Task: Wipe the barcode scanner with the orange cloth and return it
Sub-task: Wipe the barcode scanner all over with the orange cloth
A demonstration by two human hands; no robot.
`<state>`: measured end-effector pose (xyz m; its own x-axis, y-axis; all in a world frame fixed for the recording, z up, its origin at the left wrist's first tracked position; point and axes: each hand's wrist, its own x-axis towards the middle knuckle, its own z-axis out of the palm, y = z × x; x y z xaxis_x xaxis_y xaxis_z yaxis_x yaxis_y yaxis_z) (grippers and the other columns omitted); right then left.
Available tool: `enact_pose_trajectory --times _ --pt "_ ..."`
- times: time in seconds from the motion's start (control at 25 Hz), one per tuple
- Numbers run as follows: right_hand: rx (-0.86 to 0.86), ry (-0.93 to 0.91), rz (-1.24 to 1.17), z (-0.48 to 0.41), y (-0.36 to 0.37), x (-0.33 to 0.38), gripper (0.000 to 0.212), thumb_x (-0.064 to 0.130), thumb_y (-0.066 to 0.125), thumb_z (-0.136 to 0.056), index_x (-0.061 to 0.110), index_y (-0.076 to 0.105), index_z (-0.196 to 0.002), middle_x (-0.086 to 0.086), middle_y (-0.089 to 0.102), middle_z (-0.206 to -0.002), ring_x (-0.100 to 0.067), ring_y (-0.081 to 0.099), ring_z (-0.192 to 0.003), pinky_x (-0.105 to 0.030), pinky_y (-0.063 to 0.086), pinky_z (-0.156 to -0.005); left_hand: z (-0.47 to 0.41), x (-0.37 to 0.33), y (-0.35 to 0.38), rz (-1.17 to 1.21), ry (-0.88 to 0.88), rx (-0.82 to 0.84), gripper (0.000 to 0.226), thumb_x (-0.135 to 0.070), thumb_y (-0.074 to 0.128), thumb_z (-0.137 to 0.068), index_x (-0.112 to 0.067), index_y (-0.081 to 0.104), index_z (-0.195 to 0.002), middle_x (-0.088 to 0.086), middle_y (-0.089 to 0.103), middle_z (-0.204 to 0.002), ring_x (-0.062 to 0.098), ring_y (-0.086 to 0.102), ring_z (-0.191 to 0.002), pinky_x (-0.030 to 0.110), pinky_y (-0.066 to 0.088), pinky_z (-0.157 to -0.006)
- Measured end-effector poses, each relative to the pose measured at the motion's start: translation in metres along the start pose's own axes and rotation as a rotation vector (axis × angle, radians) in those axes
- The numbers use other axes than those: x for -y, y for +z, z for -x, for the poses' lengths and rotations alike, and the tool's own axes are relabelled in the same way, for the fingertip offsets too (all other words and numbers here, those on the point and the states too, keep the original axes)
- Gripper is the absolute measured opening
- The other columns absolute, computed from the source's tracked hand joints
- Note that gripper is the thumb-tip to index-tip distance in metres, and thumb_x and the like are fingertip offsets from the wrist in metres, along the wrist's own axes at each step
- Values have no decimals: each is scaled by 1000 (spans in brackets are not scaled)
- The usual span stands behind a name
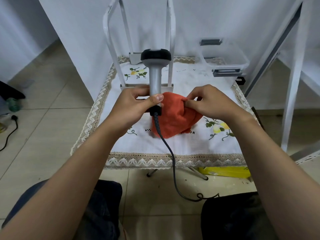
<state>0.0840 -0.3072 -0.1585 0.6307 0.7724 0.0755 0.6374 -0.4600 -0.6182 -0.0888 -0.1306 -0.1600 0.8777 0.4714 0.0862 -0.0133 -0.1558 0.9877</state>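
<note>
Well, nearest me the cable [170,153] runs up from the floor, over the table [173,146] edge and into the scanner's base. My left hand [136,104] grips the low end of the handle, fingers curled behind and thumb pressed across the front. It holds the scanner [155,66] upright, with the black head beyond and above both hands. Just right of that, my right hand [213,103] pinches a fold of the cloth [173,116]. The cloth is bunched against the lower handle and droops to the table under the hands.

I judge this as the wipe in hand, down at the handle, with the head not yet reached. Next I'd want a fuller hold on the cloth, then draw it up the handle to the head while the left hand steadies.

Beyond the hands stand a white rack [114,49] and, further right, a clear box [225,56].
</note>
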Motion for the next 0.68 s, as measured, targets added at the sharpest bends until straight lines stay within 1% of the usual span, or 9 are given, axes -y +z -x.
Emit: enact_pose_trajectory --times 0.12,0.2,0.28,0.36,0.48,0.52,0.6,0.64,0.68 --pt "-71 84 -188 0 5 6 18 29 70 -88 23 75 -72 9 74 -86 8 59 -61 -17 46 -64 3 -4 -2 62 10 29 22 -23 75 -89 -8 77 -105 11 78 -96 30 79 -90 35 60 -83" --pt "-130 111 -342 1 5 13 18 24 71 -87 18 77 -71 8 76 -93 1 65 -74 -26 52 -72 6 -6 -1 127 19 95 37 -29 76 -83 -5 75 -110 20 77 -106 31 78 -91 32 59 -79" --pt "-169 105 -447 1 2 18 18 20 72 -88 15 79 -73 9 76 -104 -8 71 -92 -33 54 -77 9 -6 2 148 23 148 46 -29 75 -82 -2 72 -118 26 76 -106 28 78 -88 26 58 -71" --pt "-127 94 -592 3 2 22 17 19 72 -91 16 81 -76 9 74 -118 -9 71 -105 -33 53 -74 10 -5 6 158 3 175 46 -26 72 -83 2 71 -120 27 75 -101 24 76 -82 21 55 -66" --pt "10 82 -828 8 6 23 21 15 68 -96 15 79 -79 6 69 -132 -7 69 -114 -37 50 -73 9 -1 11 162 -44 182 38 -27 71 -83 -1 74 -109 25 75 -98 27 74 -80 25 54 -64" --pt "36 68 -787 9 8 21 21 16 67 -97 15 78 -79 2 71 -128 -9 70 -111 -39 50 -73 8 0 11 149 -47 178 37 -29 71 -83 -1 75 -107 24 76 -96 27 74 -79 26 53 -61" --pt "84 13 -615 10 9 18 19 21 67 -99 13 80 -88 -4 76 -113 -6 69 -94 -31 49 -79 7 0 9 108 -45 176 40 -31 71 -83 1 75 -107 23 76 -96 23 73 -73 23 51 -57" --pt "97 -23 -543 11 9 18 19 22 66 -99 12 81 -94 1 76 -112 0 69 -96 -26 50 -86 7 0 8 80 -45 181 42 -31 71 -83 1 75 -109 22 76 -95 20 73 -71 20 50 -56" --pt "94 -61 -496 10 9 16 19 22 67 -100 12 82 -97 6 74 -121 2 68 -107 -27 50 -98 7 0 7 52 -44 190 42 -32 72 -82 1 75 -109 22 77 -95 19 73 -71 19 51 -57"
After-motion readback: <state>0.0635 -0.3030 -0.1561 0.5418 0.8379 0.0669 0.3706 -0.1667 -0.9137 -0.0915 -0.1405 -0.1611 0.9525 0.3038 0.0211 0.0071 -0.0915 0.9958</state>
